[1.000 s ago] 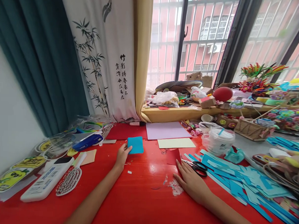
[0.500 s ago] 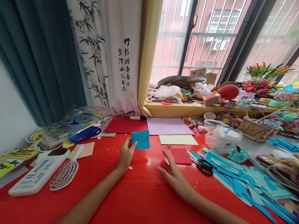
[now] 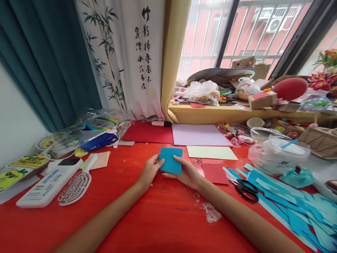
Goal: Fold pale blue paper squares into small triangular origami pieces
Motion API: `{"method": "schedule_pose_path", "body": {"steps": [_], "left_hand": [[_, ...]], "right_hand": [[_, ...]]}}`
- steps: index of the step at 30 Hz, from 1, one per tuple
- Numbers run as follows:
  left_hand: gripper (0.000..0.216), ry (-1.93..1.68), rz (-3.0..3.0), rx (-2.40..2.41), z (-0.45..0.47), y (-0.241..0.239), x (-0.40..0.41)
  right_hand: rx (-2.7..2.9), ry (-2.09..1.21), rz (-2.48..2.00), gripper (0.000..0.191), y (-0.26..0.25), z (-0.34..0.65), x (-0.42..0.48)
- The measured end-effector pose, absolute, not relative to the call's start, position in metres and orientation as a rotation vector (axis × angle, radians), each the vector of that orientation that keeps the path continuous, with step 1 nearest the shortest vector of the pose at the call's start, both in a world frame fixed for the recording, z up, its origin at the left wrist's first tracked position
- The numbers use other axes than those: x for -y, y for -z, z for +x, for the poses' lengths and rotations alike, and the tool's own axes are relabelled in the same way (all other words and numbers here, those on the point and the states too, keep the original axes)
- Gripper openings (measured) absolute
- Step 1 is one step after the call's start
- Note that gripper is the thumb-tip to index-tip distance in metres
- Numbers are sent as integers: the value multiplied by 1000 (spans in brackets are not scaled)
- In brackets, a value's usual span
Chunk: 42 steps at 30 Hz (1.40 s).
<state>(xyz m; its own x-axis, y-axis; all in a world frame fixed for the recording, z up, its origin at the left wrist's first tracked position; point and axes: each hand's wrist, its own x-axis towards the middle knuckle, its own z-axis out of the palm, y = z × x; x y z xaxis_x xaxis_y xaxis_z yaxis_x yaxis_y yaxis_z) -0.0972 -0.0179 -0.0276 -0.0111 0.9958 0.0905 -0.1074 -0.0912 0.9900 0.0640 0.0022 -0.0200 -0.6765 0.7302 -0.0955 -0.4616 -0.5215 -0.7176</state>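
Between my two hands is a small blue square of paper (image 3: 170, 161) with rounded corners, held above the red tabletop. My left hand (image 3: 150, 171) pinches its left edge, thumb on the face towards me. On the opposite edge, my right hand (image 3: 189, 172) grips with the thumb in front and the fingers behind and under it. Whether the square is one sheet or a stack I cannot tell. Just right of my right hand lies a dark red paper piece (image 3: 215, 174). Black-handled scissors (image 3: 247, 190) rest beyond it.
Blue paper strips (image 3: 295, 208) pile up on the right, near a plastic-wrapped cup (image 3: 280, 154). Red (image 3: 148, 133), lilac (image 3: 198, 135) and pale yellow sheets (image 3: 211, 152) lie at the back. A hairbrush (image 3: 76, 188) and a white box-like pack (image 3: 49, 185) sit left. Paper scraps (image 3: 211, 212) lie nearer me.
My right hand, empty and spread before, has moved in and taken the blue square's right edge. My left hand still holds the left edge. The view has shifted a little.
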Motion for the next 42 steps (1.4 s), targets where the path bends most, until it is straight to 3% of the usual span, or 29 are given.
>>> {"method": "schedule_pose_path", "body": {"steps": [8,12,17,22,27,35,42], "left_hand": [[52,-1176,1990,-1686,-96,24,31],[55,-1033,2482,-1577,-107,19,31],[79,-664,2742,-1316,-124,4,28],[95,-548,2810,-1250,-124,-1,34],[86,-630,2859,-1220,-116,6,38],[89,-705,2387,-1293,-106,1,42],[93,-754,2149,-1263,-103,2,43]], "right_hand": [[825,-2274,-440,28,20,65,-1],[869,-2294,-439,27,23,66,-3],[1054,-2367,-434,37,23,70,-3],[1257,-2359,-551,41,23,74,-3],[1347,-2386,-587,35,19,76,-1],[1180,-2534,-361,39,21,84,-5],[1160,-2491,-456,43,26,88,-9]]}}
